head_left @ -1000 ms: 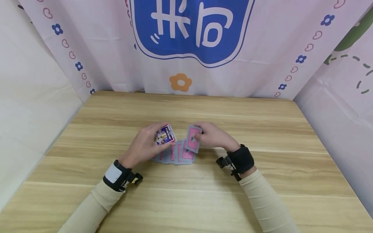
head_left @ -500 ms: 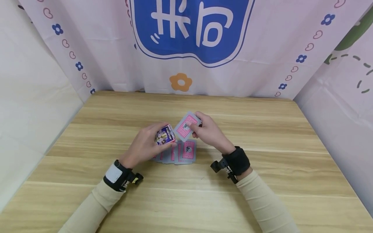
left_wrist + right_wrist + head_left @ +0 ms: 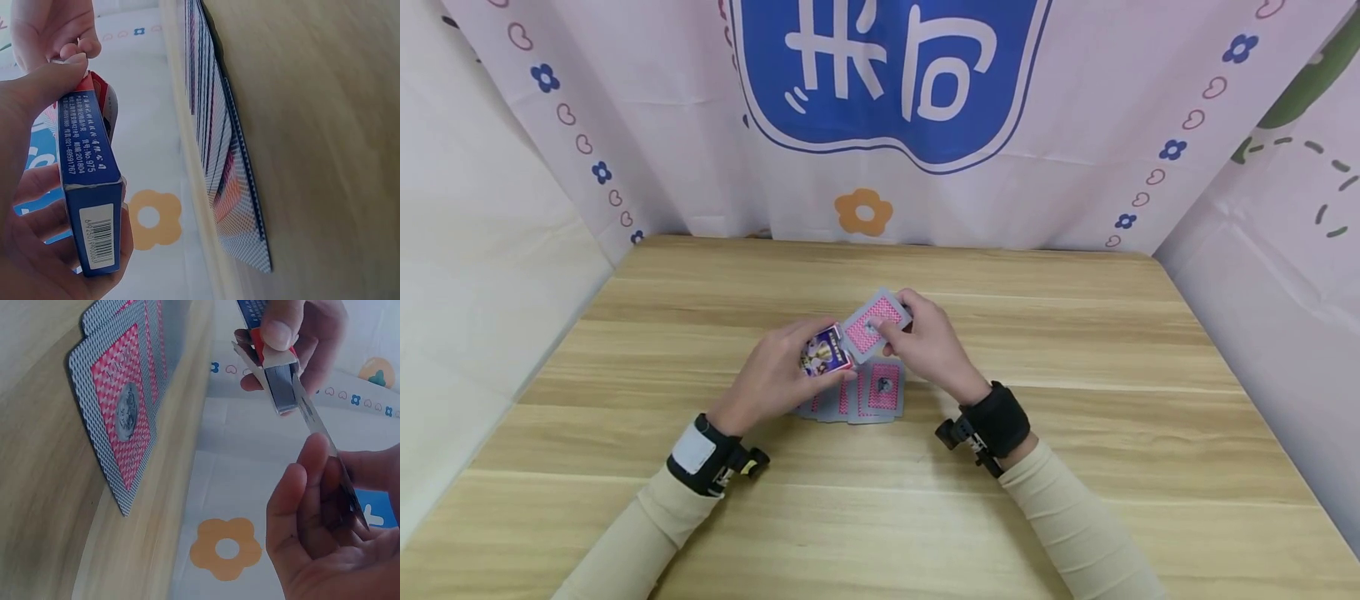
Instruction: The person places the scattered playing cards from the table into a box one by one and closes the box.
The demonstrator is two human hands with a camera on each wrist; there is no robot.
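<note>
1. Left hand (image 3: 771,367): I read the grip as curled round the playing-card box (image 3: 825,352), thumb along one narrow side and fingers along the opposite one.
2. Playing-card box: I locate it raised above the wood-grain tabletop (image 3: 880,517), tilted, its illustrated face up. The left wrist view shows blue sides with white print and a barcode label (image 3: 97,237) on the closed end. The red-edged mouth faces the right hand (image 3: 932,342).
3. Right hand: I read the grip as pinching a single playing card (image 3: 874,325), thumb on its red-patterned back and fingers beneath.
4. Single playing card: I locate it between both hands, above the table, its leading edge at the box mouth. I cannot tell whether that edge is inside.
5. Row of playing cards (image 3: 886,390): I find these overlapping on the tabletop, backs up, partly hidden under the left hand.
6. Surroundings: I note a wrist camera (image 3: 949,433) on the right wrist and a printed cloth backdrop (image 3: 685,167) behind the table.
</note>
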